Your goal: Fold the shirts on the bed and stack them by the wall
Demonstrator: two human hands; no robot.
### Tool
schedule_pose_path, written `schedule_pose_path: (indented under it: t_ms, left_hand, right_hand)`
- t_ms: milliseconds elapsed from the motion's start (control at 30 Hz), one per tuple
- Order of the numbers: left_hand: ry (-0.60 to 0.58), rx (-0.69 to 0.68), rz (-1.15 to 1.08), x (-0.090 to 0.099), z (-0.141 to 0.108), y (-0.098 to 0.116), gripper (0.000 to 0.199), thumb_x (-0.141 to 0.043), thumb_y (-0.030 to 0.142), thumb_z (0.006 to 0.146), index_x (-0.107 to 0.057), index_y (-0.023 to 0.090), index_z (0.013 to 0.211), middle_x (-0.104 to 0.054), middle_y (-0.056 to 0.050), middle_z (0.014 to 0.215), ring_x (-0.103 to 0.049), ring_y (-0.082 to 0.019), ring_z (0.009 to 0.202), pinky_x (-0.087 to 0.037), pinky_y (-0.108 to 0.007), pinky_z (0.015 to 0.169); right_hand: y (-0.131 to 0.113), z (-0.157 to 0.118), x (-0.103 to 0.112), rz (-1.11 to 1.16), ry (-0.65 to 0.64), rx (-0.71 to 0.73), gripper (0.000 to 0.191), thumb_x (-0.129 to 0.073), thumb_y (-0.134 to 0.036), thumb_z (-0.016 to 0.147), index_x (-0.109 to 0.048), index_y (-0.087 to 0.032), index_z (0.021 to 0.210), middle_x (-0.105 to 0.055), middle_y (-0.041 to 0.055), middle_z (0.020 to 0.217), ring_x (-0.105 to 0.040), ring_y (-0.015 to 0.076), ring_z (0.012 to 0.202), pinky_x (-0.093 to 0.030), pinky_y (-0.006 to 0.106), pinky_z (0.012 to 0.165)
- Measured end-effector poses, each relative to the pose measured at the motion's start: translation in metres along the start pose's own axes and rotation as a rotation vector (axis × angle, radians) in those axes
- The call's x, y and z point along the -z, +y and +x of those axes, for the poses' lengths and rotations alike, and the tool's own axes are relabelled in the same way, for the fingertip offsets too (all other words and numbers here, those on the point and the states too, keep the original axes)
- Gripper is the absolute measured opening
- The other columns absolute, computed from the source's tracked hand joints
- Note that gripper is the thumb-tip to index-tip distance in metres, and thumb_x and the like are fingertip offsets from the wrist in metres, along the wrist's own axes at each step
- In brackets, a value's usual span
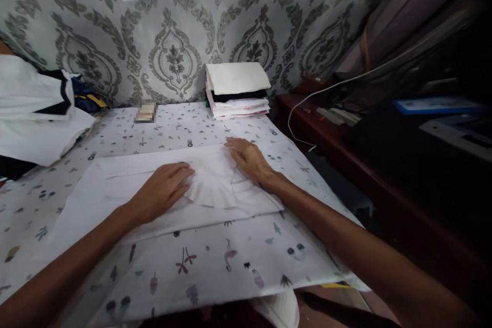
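A white cloth garment (213, 182), partly folded, lies spread across the printed sheet in front of me. Its near edge runs roughly straight, and small creases fan out between my hands. My left hand (163, 189) rests on the middle of the cloth, palm down with fingers stretched out to the right. On the far right part of the garment lies my right hand (248, 159), its fingers extended and pointing left and away. Neither hand shows anything gripped. The undersides of both hands are hidden.
Folded clothes (238, 87) form a stack at the back. Loose white and black clothes (34, 107) are heaped at left. A small blurred item (146, 111) lies near the patterned wall. On the right, a white cable (326, 87) crosses a dark red wooden surface (307, 118).
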State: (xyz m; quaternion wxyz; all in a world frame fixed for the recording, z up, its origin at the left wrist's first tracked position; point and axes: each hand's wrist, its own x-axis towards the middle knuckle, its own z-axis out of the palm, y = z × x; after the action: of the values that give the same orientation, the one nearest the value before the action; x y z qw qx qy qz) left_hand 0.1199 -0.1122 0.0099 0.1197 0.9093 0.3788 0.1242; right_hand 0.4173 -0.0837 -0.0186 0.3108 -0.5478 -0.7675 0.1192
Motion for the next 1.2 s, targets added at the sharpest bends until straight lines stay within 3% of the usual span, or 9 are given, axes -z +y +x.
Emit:
schedule_pose_path:
  t_ms: [233,367,500,567,700,800,933,1067,1200]
  left_hand:
    - [0.018,0.431,-0.146,-0.005,0.011,0.008,0.038,-0.043,0.054,0.091,-0.058,0.022,0.104,-0.067,-0.005,0.092,-0.062,-0.024,0.083,-0.048,-0.037,0.073]
    - [-0.028,0.496,-0.326,0.0,0.024,0.0,0.028,-0.053,0.05,0.08,-0.055,0.022,0.075,-0.06,-0.001,0.07,-0.056,-0.019,0.066,-0.04,-0.03,0.06]
    - [0.007,0.558,-0.529,0.003,0.026,-0.003,0.027,-0.053,0.049,0.079,-0.049,0.023,0.074,-0.051,0.004,0.061,-0.052,-0.015,0.056,-0.035,-0.027,0.054]
    - [-0.018,0.585,-0.417,0.004,0.023,-0.004,0.023,-0.053,0.045,0.079,-0.048,0.023,0.075,-0.052,0.003,0.06,-0.054,-0.017,0.056,-0.037,-0.027,0.055]
    - [-0.025,0.508,0.108,0.005,0.015,0.006,0.015,-0.047,0.037,0.084,-0.054,0.024,0.086,-0.065,-0.004,0.08,-0.061,-0.024,0.073,-0.043,-0.033,0.062]
    - [0.085,0.326,0.303,0.006,0.013,0.025,0.03,-0.036,0.036,0.092,-0.057,0.021,0.107,-0.066,-0.013,0.107,-0.062,-0.031,0.096,-0.05,-0.043,0.076]
    - [0.091,0.059,0.194,-0.002,0.022,0.052,0.047,-0.026,0.042,0.099,-0.051,0.018,0.132,-0.056,-0.016,0.138,-0.053,-0.031,0.126,-0.044,-0.049,0.104]
    - [-0.041,-0.014,0.12,-0.028,0.039,0.064,0.059,-0.024,0.051,0.101,-0.034,0.021,0.151,-0.033,-0.012,0.162,-0.032,-0.027,0.148,-0.03,-0.05,0.119]
    - [-0.159,-0.047,0.206,-0.055,0.048,0.062,0.069,-0.024,0.058,0.1,-0.029,0.016,0.154,-0.028,-0.015,0.164,-0.024,-0.027,0.152,-0.02,-0.052,0.123]
  right_hand:
    - [-0.024,-0.039,0.015,0.091,-0.202,0.164,0.026,-0.062,-0.028,0.091,-0.071,-0.019,0.113,-0.066,0.0139,0.128,-0.057,0.0269,0.126,-0.047,0.046,0.104]
    - [-0.023,-0.048,0.013,0.048,-0.274,0.182,0.032,-0.07,-0.034,0.087,-0.071,-0.018,0.115,-0.061,0.0153,0.136,-0.052,0.0298,0.131,-0.042,0.049,0.109]
    - [-0.018,-0.051,0.012,0.061,-0.283,0.178,0.031,-0.07,-0.034,0.087,-0.07,-0.021,0.115,-0.059,0.0127,0.139,-0.051,0.0287,0.132,-0.039,0.05,0.111]
    - [-0.016,-0.051,0.011,0.077,-0.285,0.17,0.03,-0.071,-0.034,0.086,-0.07,-0.023,0.114,-0.059,0.0111,0.14,-0.051,0.0282,0.133,-0.038,0.051,0.111]
    - [-0.012,-0.05,0.01,0.278,-0.247,0.086,0.029,-0.074,-0.032,0.082,-0.071,-0.024,0.11,-0.061,0.0092,0.137,-0.054,0.0257,0.129,-0.039,0.048,0.11]
    - [-0.003,-0.044,0.018,0.593,-0.072,-0.052,0.025,-0.068,-0.034,0.085,-0.072,-0.022,0.106,-0.07,0.0074,0.122,-0.064,0.0207,0.114,-0.046,0.04,0.103]
    - [0.014,-0.039,0.036,0.781,0.127,-0.262,0.015,-0.06,-0.027,0.089,-0.071,-0.019,0.095,-0.075,0.0042,0.097,-0.069,0.0151,0.09,-0.053,0.032,0.088]
    - [0.024,-0.043,0.045,0.841,0.075,-0.504,0.012,-0.056,-0.014,0.087,-0.068,-0.017,0.084,-0.073,0.0019,0.077,-0.066,0.011,0.066,-0.051,0.022,0.063]
    - [0.024,-0.045,0.047,0.905,0.048,-0.532,0.011,-0.057,-0.011,0.086,-0.066,-0.016,0.082,-0.07,0.0,0.071,-0.065,0.0102,0.06,-0.045,0.019,0.053]
